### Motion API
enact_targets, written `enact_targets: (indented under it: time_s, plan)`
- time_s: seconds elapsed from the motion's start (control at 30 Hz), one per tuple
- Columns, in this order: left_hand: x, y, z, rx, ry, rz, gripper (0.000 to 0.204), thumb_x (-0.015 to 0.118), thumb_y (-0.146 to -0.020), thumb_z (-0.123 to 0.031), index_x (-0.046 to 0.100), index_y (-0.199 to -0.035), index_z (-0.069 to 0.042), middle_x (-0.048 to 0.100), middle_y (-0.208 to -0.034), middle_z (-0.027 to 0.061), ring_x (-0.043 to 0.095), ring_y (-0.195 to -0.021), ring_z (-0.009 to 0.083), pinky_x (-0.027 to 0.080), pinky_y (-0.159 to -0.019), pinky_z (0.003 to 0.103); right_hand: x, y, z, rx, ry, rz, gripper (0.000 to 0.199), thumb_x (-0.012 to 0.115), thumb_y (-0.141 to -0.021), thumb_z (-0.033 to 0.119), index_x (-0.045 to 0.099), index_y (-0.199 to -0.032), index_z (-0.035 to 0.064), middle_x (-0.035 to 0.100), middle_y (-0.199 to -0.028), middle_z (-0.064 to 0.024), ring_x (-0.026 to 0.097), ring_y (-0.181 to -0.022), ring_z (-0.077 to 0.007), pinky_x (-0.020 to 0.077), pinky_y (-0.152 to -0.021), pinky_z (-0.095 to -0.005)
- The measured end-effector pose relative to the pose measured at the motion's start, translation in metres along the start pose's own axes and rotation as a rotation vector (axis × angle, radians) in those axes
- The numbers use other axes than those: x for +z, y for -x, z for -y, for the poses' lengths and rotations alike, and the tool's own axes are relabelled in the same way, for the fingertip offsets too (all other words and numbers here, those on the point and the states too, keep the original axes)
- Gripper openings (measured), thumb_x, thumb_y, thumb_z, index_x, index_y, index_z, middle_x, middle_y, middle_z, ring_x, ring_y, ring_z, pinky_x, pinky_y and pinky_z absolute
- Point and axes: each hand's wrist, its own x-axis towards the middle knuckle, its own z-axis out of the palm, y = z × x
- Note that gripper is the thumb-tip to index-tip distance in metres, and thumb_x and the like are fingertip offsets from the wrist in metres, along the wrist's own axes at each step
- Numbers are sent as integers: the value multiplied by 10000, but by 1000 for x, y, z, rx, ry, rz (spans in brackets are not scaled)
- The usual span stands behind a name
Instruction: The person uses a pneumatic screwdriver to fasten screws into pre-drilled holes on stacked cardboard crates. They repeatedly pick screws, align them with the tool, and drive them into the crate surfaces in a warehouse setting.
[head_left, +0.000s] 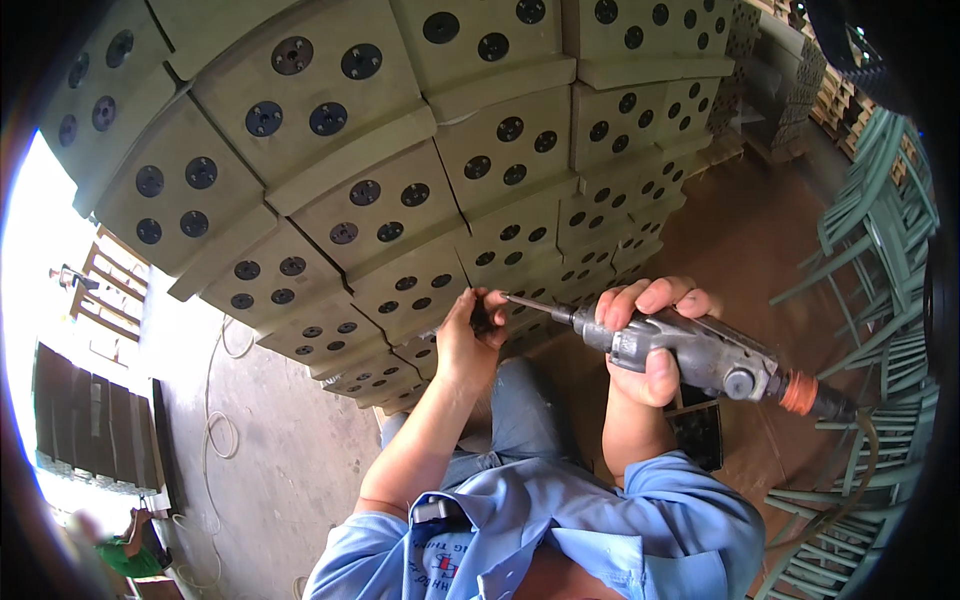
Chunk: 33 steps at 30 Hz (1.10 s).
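A stack of olive curved panels [400,150] fills the upper half of the view, each panel studded with dark round inserts, the rows stepping down toward the person's knees. To the right, brown floor [760,240] lies open between the stack and a pile of green chair frames [870,230]; to the left, grey floor [270,450] carries a loose white cord.

The right hand [645,335] is clenched around a grey air driver [700,355] (hose end orange), held nearly level, its bit [530,304] pointing left. The left hand [470,335] pinches the bit's tip between thumb and fingertips, right at the lower edge of the stack, just beside a panel's inserts. Both forearms rise from blue sleeves.
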Motion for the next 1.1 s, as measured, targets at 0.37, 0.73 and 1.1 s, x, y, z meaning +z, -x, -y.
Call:
enact_targets:
  time_s: [0.37, 0.73, 1.1]
  plan:
    - [38, 12, -21, 36, -66, 6, 144, 465, -1102, -199, 562, -1114, -93, 751, -1145, 125, 548, -717, 137, 393, -537, 243, 2, 6, -4, 65, 50, 17, 501, 761, -913, 202, 404, -1258, 130, 554, -1134, -143, 643, -860, -270, 551, -750, -467]
    - [28, 5, -26, 7, -97, 150, 212, 467, -1118, -236, 598, -1154, -73, 712, -992, 92, 455, -620, 99, 337, -493, 223, 1, -4, -9, 9, 37, 84, 503, 730, -907, 192, 460, -1326, 130, 560, -1191, -133, 627, -855, -250, 532, -737, -426]
    - [2, 3, -46, -86, -151, 442, 221, 581, -1077, -229, 661, -1039, -26, 558, -748, 39, 383, -577, 77, 293, -481, 208, -9, -11, -5, 45, -73, -27, 515, 771, -905, 211, 439, -1294, 148, 564, -1161, -131, 657, -849, -275, 555, -741, -463]
